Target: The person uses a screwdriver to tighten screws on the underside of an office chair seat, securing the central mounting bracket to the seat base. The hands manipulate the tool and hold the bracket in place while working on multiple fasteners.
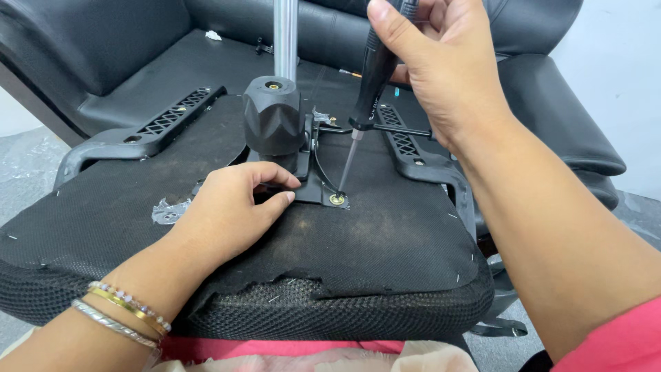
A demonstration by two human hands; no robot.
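An upturned office chair seat with black fabric underside lies in front of me. A black metal mounting plate with a black mechanism housing and a silver gas cylinder sits at its middle. My right hand grips a black-handled screwdriver, held nearly upright, its tip in a brass-coloured screw at the plate's near right corner. My left hand rests flat on the seat, fingers pressing the plate's near edge. Bracelets circle my left wrist.
Black plastic armrests run along the left and right of the seat. A black leather sofa stands behind. A torn silver tape patch is stuck on the fabric. Grey floor shows at both sides.
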